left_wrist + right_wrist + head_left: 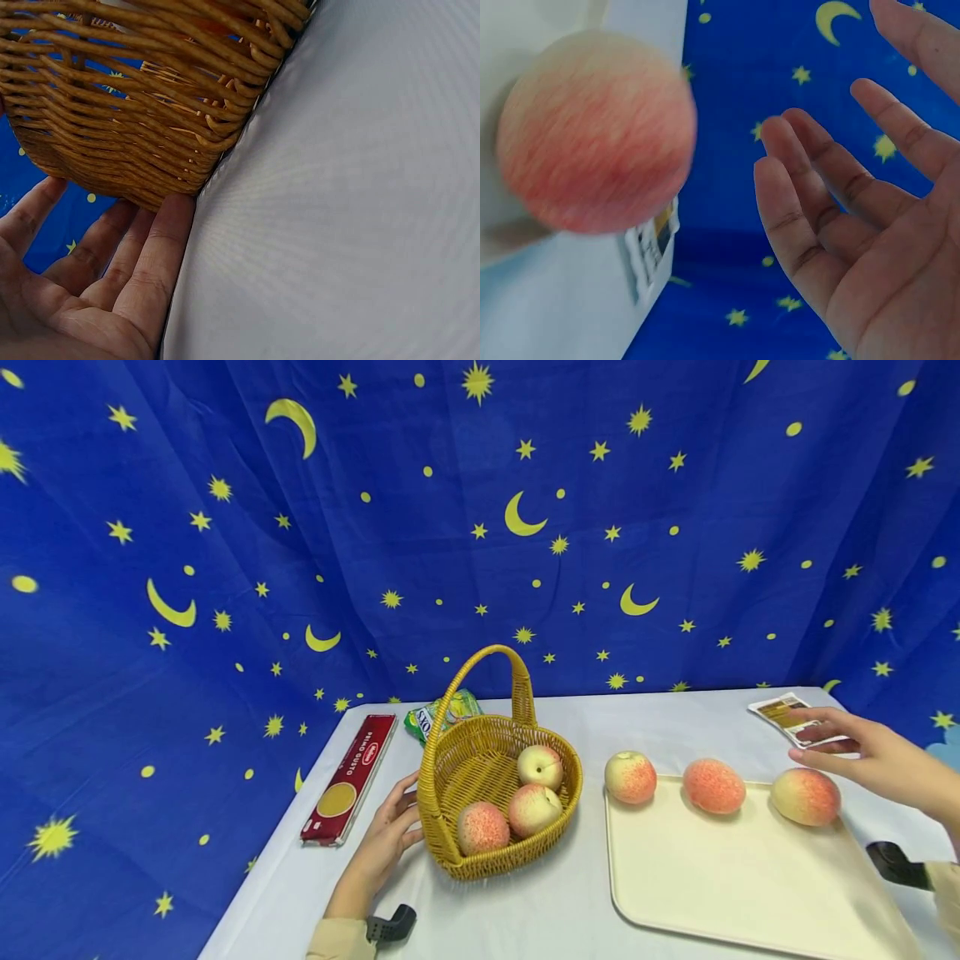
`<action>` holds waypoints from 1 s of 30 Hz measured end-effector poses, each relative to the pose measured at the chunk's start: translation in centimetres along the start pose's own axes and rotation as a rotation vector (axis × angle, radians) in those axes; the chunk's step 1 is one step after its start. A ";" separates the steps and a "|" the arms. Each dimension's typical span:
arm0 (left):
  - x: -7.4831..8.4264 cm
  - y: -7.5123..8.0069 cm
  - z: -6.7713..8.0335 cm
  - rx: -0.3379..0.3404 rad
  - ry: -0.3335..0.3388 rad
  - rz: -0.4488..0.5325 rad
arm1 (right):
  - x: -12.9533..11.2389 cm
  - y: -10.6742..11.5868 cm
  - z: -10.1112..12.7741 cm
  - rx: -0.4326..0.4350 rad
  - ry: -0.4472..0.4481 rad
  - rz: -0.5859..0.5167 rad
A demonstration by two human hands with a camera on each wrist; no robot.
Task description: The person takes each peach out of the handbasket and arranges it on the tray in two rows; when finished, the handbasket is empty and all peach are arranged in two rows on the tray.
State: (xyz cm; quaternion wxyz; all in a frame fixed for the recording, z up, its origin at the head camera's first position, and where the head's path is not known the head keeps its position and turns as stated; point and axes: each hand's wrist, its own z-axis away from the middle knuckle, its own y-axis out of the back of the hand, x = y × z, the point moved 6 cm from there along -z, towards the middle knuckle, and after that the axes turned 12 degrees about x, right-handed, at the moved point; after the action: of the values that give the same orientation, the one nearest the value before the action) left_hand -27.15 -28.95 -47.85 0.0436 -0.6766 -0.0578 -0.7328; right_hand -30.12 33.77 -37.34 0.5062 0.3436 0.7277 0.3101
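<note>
Staged tabletop before starry backdrop (480,527)

Basket (480,777) handle blocks reach from behind; top's open otherwise. Tray (750,877) front half free, 3 peaches (714,786) line back edge.

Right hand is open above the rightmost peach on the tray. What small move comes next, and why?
Probably lower the right hand onto the rightmost pink-and-yellow peach and curl the fingers around it. That hand is open and holds nothing, just above the peach at the far edge of the cream plastic tray. The left hand rests flat against the yellow wicker basket, which holds three peaches.
</note>
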 end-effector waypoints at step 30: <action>-0.3 0.2 -0.1 0.013 0.019 0.004 | -15.6 -5.9 -4.5 -0.271 0.093 -0.359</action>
State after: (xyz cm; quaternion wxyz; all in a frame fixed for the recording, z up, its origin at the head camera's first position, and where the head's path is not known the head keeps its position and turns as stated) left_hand -27.21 -29.14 -48.13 0.0498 -0.6693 -0.0606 -0.7388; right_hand -31.57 17.25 -32.59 0.5607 0.1228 0.7514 0.3255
